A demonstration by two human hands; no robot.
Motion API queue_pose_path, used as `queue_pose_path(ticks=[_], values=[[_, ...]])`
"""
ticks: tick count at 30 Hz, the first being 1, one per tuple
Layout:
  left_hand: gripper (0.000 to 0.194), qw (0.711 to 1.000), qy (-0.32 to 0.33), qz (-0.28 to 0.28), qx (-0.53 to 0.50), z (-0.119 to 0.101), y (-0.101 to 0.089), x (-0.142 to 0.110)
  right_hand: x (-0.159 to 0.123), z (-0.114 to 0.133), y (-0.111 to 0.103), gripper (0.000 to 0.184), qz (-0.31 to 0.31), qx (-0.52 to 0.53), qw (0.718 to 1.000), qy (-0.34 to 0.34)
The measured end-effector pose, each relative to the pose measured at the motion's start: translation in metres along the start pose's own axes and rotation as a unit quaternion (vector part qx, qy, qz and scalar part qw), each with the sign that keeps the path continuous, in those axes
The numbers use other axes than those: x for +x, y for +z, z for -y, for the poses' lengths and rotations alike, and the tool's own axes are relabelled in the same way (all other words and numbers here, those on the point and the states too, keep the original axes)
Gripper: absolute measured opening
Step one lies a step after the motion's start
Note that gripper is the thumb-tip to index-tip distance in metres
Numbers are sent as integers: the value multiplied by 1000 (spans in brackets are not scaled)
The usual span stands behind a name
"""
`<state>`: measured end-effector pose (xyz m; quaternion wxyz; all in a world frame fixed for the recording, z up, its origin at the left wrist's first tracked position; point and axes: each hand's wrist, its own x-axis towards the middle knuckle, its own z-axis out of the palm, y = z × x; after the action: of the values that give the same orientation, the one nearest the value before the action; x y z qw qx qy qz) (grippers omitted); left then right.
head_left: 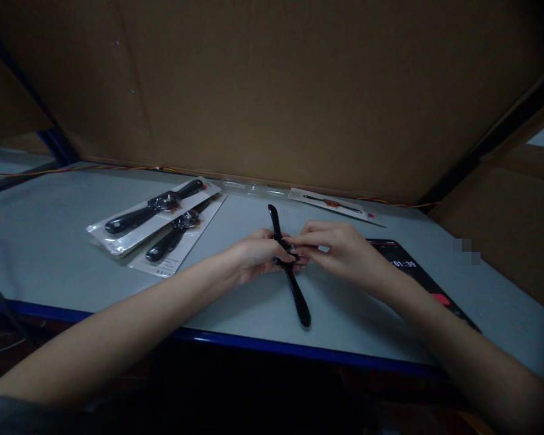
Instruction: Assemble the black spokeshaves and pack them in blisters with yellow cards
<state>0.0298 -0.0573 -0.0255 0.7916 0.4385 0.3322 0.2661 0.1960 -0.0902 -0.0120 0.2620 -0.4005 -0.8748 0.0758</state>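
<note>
A glossy black watch strap stands out at the middle of the grey table, lying roughly upright in this view. My left hand and my right hand meet at its centre, and both grip it there with their fingers. Those fingers hide the strap's middle section, including any buckle or metal part. One strap end points away from me, and the other hangs down towards the table's near edge.
Left of my hands lie two carded black straps in clear plastic packaging. A flat strap card sits at the back. On the right, a dark tablet shows a timer. Cardboard walls rise behind the table, with thin coloured wires along their base.
</note>
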Motion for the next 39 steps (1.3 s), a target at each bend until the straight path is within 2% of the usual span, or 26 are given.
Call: queue_pose_path(ticks=[5, 12, 16, 21, 24, 26, 31, 35, 37, 39], values=[[28, 1000, -4, 15, 4, 1, 0, 0, -1, 2, 3, 25, 30, -53, 998, -30], [29, 1000, 7, 4, 8, 1, 1, 0, 0, 5, 4, 26, 40, -164, 985, -44], [28, 1000, 11, 3, 6, 0, 2, -1, 0, 4, 5, 25, 35, -187, 981, -34], [32, 1000, 10, -23, 18, -1, 6, -2, 1, 6, 6, 21, 19, -101, 995, -10], [32, 999, 21, -16, 28, -1, 6, -4, 1, 4, 3, 15, 4, -39, 999, 13], [33, 999, 24, -11, 29, -2, 6, -4, 1, 2, 2, 12, -5, -24, 999, 34], [38, 1000, 13, -10, 13, -2, 8, -5, 3, 1, 7, 19, -39, -32, 997, 62], [33, 1000, 13, -1, 12, -2, 11, -6, 5, 9, 14, 7, -73, 12, 991, 114], [31, 1000, 14, -3, 15, -1, 11, -6, 5, 11, 16, 10, -74, 51, 987, 134], [29, 1000, 12, 0, 12, -2, 11, -6, 6, 10, 15, 19, -69, 76, 984, 145]])
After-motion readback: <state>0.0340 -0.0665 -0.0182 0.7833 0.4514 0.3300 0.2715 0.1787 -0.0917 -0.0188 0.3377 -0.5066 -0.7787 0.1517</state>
